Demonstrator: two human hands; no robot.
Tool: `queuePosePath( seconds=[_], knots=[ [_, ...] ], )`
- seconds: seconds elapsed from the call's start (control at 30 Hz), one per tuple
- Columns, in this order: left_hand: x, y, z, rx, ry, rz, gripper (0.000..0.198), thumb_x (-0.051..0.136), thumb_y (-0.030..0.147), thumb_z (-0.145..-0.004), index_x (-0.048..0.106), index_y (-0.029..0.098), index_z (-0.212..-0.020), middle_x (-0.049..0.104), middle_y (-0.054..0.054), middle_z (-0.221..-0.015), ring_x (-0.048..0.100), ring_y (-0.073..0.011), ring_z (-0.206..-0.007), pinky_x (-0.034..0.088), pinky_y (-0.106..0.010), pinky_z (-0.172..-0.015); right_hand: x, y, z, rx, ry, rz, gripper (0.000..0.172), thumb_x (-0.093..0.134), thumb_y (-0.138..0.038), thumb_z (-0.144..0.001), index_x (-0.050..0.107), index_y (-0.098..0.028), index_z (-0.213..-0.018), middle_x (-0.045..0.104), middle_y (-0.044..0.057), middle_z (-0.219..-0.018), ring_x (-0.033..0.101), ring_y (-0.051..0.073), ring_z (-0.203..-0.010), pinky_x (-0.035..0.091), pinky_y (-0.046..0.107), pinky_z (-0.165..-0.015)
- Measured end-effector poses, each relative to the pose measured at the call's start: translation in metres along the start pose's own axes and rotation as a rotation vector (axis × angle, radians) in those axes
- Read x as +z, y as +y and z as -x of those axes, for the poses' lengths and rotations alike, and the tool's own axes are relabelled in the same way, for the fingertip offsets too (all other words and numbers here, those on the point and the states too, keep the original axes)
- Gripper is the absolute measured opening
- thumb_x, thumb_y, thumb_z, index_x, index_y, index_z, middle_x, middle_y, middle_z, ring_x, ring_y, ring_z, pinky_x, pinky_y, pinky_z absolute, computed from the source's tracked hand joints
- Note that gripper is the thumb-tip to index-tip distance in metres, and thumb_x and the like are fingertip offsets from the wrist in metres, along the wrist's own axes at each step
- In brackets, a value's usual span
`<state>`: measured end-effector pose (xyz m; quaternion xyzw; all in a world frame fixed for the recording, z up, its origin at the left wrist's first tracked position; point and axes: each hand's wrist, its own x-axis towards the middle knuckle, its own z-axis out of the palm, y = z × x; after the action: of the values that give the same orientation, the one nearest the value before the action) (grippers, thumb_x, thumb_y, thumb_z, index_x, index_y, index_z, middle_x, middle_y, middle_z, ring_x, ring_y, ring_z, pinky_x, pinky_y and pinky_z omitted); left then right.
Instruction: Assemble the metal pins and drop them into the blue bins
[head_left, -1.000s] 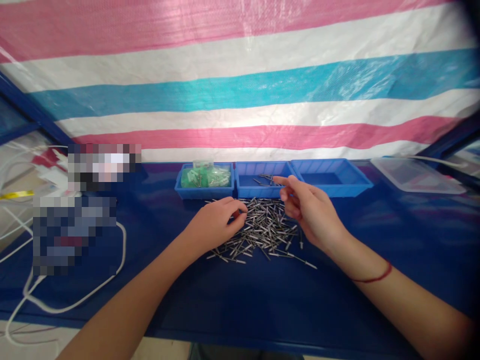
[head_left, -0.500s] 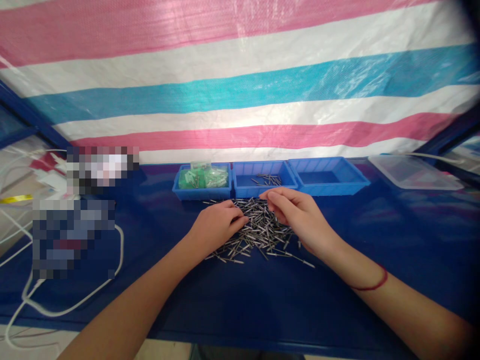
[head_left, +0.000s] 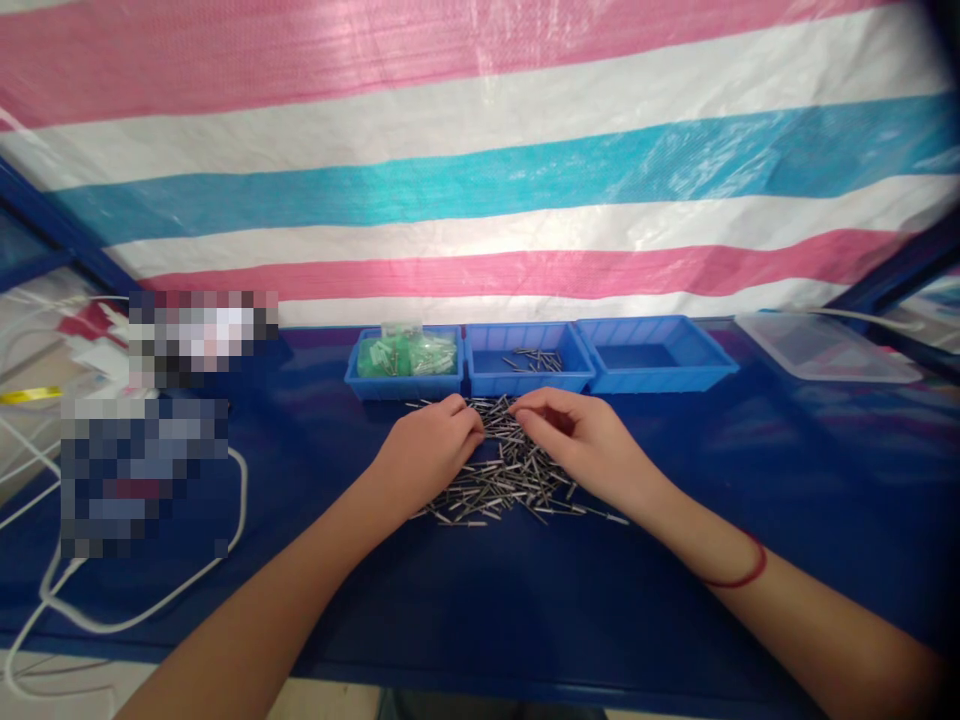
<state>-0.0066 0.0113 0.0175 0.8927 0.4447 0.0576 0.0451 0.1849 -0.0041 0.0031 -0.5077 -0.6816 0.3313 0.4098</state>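
A loose heap of silvery blind rivets (head_left: 510, 480) lies on the blue table in front of the bins. At the heap's left side rests my left hand (head_left: 431, 445), fingers curled and closed at the thumb. My right hand (head_left: 574, 430) reaches over the upper right of the heap, thumb and forefinger pinched together at the rivets. Whatever is between the fingertips of either hand is too small or hidden to make out. Several similar rivets lie inside the middle blue bin (head_left: 491, 380), just behind the hands.
The left blue bin (head_left: 405, 386) holds green and clear plastic bags. A third blue bin (head_left: 660, 380) stands to the right, beside a translucent lid (head_left: 832, 350). White cables (head_left: 150, 618) and blurred-out items occupy the left. A striped sheet (head_left: 480, 190) hangs behind.
My right hand has moved slightly left and down, from near the middle bin's front edge to the heap. My left fingers have curled in a little more.
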Motion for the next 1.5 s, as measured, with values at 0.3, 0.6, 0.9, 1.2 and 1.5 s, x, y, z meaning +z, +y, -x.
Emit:
queuePosePath(
  seconds=[0.3,0.6,0.9,1.2,1.5],
  knots=[
    [0.001,0.01,-0.001,-0.09,0.187,0.486,0.017,0.048,0.029,-0.092,0.062,0.019,-0.093,0.068,-0.002,-0.091,0.062,-0.0166,-0.081,0.047,-0.027,-0.074,0.006,0.001,0.005,-0.014,0.01,0.026,0.02,0.06,-0.038,-0.082,0.068,-0.019,-0.086,0.067,0.004,-0.08,0.055,0.016,-0.067,0.042,0.03,-0.061],
    [0.004,0.015,-0.001,-0.063,0.188,0.563,0.021,0.051,0.033,-0.091,0.066,0.018,-0.094,0.067,-0.003,-0.089,0.059,-0.0139,-0.075,0.044,-0.024,-0.068,0.005,0.0,0.007,-0.074,0.033,-0.066,0.013,0.057,-0.029,-0.084,0.066,-0.02,-0.088,0.064,0.003,-0.08,0.053,0.015,-0.067,0.041,0.029,-0.06],
    [0.001,0.01,0.001,-0.07,0.271,0.542,0.01,0.057,0.026,-0.086,0.063,0.018,-0.087,0.06,0.0,-0.082,0.054,-0.0101,-0.065,0.043,-0.022,-0.063,0.001,-0.002,0.005,-0.185,0.036,0.08,0.011,0.058,-0.023,-0.083,0.068,-0.021,-0.085,0.063,0.002,-0.078,0.05,0.013,-0.063,0.039,0.027,-0.057],
    [-0.003,0.014,0.003,-0.09,0.329,0.583,0.017,0.059,0.034,-0.084,0.059,0.018,-0.088,0.061,0.0,-0.083,0.052,-0.0092,-0.061,0.043,-0.022,-0.059,0.003,0.0,0.004,-0.118,-0.034,0.001,0.018,0.057,-0.032,-0.085,0.071,-0.022,-0.09,0.067,0.005,-0.087,0.055,0.016,-0.069,0.041,0.03,-0.061],
    [0.001,0.01,0.003,-0.055,0.198,0.498,0.033,0.05,0.035,-0.09,0.053,0.019,-0.119,0.062,-0.002,-0.092,0.053,-0.0112,-0.064,0.045,-0.025,-0.065,-0.017,0.013,-0.021,0.312,0.188,-0.668,0.038,0.065,-0.049,-0.076,0.067,-0.017,-0.096,0.036,-0.007,-0.056,0.021,0.005,-0.043,0.016,0.023,-0.039]
  ],
)
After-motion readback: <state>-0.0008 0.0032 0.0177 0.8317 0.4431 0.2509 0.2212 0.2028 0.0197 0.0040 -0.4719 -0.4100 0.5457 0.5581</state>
